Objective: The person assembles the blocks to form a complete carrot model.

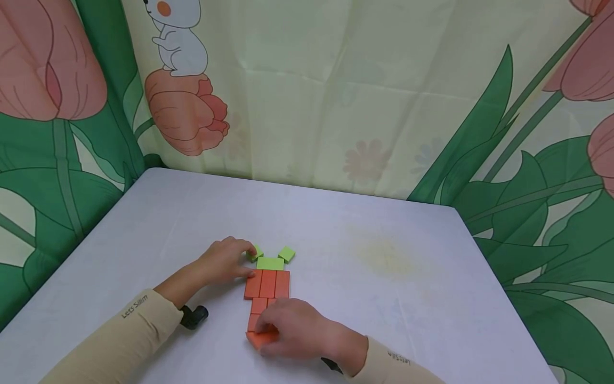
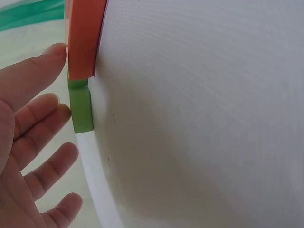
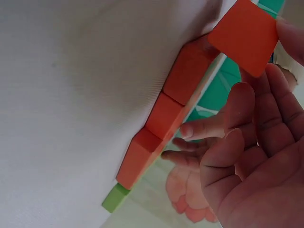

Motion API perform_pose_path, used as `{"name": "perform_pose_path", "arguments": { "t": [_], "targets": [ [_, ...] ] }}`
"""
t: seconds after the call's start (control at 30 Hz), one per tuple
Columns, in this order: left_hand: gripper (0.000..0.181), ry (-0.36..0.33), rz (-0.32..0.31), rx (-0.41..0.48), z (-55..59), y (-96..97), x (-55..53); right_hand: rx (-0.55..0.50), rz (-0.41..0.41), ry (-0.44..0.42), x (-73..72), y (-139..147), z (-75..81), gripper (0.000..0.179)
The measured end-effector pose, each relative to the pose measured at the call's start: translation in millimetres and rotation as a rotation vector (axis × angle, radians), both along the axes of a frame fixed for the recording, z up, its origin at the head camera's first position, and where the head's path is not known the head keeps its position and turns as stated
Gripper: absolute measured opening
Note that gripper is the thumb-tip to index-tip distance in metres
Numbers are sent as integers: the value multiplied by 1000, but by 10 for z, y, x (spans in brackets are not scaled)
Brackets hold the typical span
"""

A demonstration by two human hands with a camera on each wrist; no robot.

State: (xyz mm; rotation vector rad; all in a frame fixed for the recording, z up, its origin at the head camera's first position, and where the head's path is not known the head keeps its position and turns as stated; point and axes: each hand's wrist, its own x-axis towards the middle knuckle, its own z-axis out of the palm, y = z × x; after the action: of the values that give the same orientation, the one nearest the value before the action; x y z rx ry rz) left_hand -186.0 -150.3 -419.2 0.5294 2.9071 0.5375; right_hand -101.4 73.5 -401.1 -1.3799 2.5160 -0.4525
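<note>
Flat on the table lies a carrot-like figure of wooden blocks: orange blocks below a green block, with a small green block at its upper right. My left hand rests its fingertips at another small green block at the upper left, its thumb against the orange blocks' edge. Its fingers are loosely extended. At the figure's lower end my right hand pinches an orange block between thumb and fingers. That block shows a square face in the right wrist view.
A white cloth covers the table, with a faint yellowish stain right of the figure. Behind the table hangs a curtain printed with tulips and a white animal. A black wrist device sits by my left cuff.
</note>
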Motion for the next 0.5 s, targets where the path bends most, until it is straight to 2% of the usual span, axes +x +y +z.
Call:
{"name": "perform_pose_path", "arguments": {
  "t": [0.5],
  "targets": [
    [42,-15,12,10,6,-6,0,6,-20,-32,-46,-5,-53,13]
  ]
}}
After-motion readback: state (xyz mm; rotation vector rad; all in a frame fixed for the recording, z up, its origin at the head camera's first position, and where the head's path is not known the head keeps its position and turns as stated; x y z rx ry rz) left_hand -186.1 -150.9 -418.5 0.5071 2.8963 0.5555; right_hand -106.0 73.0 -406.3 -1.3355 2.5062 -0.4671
